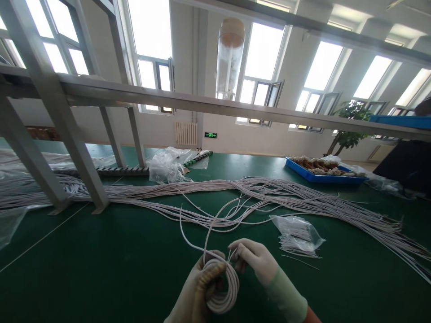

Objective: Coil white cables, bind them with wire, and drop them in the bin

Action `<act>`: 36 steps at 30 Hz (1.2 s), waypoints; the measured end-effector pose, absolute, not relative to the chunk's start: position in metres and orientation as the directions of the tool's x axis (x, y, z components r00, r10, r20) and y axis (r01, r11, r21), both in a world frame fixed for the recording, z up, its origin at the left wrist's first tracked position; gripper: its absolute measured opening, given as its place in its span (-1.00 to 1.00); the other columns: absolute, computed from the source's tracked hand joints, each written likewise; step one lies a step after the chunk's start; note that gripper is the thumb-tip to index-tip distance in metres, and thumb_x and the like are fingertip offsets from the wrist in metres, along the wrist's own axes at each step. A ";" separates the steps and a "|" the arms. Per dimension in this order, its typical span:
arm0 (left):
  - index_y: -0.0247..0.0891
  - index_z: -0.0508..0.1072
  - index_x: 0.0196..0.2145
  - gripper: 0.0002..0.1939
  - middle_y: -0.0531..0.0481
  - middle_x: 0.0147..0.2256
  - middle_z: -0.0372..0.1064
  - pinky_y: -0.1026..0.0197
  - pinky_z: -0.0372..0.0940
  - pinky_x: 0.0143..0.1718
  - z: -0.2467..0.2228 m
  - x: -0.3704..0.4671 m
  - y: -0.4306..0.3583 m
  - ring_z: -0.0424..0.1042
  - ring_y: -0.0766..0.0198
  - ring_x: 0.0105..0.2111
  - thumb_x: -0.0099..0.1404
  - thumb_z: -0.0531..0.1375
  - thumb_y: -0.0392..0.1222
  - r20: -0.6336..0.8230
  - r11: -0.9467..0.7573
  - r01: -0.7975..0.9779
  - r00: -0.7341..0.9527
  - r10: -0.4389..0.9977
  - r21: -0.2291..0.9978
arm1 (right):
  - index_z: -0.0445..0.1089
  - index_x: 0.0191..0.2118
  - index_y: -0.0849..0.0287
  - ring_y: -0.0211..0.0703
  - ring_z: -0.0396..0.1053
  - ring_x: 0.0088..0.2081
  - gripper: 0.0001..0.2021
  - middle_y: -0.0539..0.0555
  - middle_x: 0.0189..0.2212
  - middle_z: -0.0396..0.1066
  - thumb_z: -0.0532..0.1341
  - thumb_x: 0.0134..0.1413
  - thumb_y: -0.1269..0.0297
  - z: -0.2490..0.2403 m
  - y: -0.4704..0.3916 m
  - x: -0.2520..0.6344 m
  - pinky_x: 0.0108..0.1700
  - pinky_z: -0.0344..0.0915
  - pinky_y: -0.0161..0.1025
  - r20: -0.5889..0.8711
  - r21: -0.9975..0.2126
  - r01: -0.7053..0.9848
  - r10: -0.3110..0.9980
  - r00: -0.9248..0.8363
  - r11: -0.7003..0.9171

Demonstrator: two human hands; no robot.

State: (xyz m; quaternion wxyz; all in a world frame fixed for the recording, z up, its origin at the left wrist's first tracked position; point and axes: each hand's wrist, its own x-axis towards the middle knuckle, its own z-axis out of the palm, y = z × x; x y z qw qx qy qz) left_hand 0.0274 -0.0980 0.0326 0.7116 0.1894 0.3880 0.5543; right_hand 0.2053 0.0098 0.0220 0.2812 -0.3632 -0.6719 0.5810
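Note:
My gloved left hand [204, 285] is closed round a coil of white cable [233, 287], its thumb lying across the loops. From the coil, a loose cable end [183, 231] curves up to the left, and another length arcs up toward the cables behind. At the coil's upper right, my gloved right hand [258, 260] pinches a thin white tie [230, 255] between thumb and fingers. The tie's far side is hidden by the coil and fingers. To the right lie several short white ties [296, 247], partly under a clear plastic bag [299, 229].
Long white cables [262, 190] run across the green table [134, 264]. Metal shelf posts [77, 134] stand at left, with a rail [188, 102] overhead. Behind are crumpled plastic [166, 167] and a blue tray [323, 178] of brownish parts. A clear bottle [230, 63] stands on the shelf.

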 end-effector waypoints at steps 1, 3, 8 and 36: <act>-0.27 0.39 -0.01 -0.54 -0.05 -0.25 0.43 0.13 0.30 -0.12 0.032 0.027 -0.098 0.43 0.16 -0.23 0.21 0.35 -0.01 -0.343 0.318 -0.649 0.093 0.935 0.691 | 0.48 -0.13 0.26 -0.08 0.45 -0.39 -0.47 0.09 -0.38 0.44 0.17 0.24 -0.20 0.021 0.007 0.205 -0.32 0.41 -0.16 -0.019 -0.989 0.129 0.808 -0.589 0.071; -0.28 0.39 0.00 -0.55 -0.07 -0.24 0.43 0.11 0.30 -0.09 0.032 0.025 -0.099 0.44 0.15 -0.22 0.24 0.31 -0.01 -0.343 0.333 -0.655 0.118 0.932 0.679 | 0.47 -0.15 0.24 -0.11 0.43 -0.39 -0.51 0.07 -0.39 0.42 0.12 0.29 -0.16 0.021 0.002 0.205 -0.32 0.41 -0.17 0.046 -0.992 0.069 0.816 -0.576 0.105; -0.26 0.43 0.00 -0.50 -0.10 -0.23 0.43 0.01 0.31 -0.03 0.035 0.021 -0.099 0.46 0.04 -0.17 0.21 0.31 0.10 -0.351 0.349 -0.595 0.118 0.929 0.724 | 0.50 -0.22 0.15 -0.09 0.44 -0.30 -0.83 0.06 -0.30 0.40 0.25 0.24 0.17 0.033 -0.009 0.203 -0.23 0.45 -0.15 0.186 -0.928 0.167 0.799 -0.572 0.335; -0.37 0.45 -0.09 -0.37 -0.22 -0.12 0.49 -0.14 0.26 0.12 0.037 0.018 -0.086 0.45 -0.13 -0.01 -0.06 0.52 -0.04 -0.355 0.382 -0.505 0.154 0.922 0.774 | 0.45 -0.39 0.12 -0.19 0.26 -0.44 -0.84 0.00 -0.43 0.39 0.18 0.20 0.30 0.082 -0.003 0.198 -0.41 0.20 -0.25 0.002 -0.474 0.444 0.505 -0.863 0.760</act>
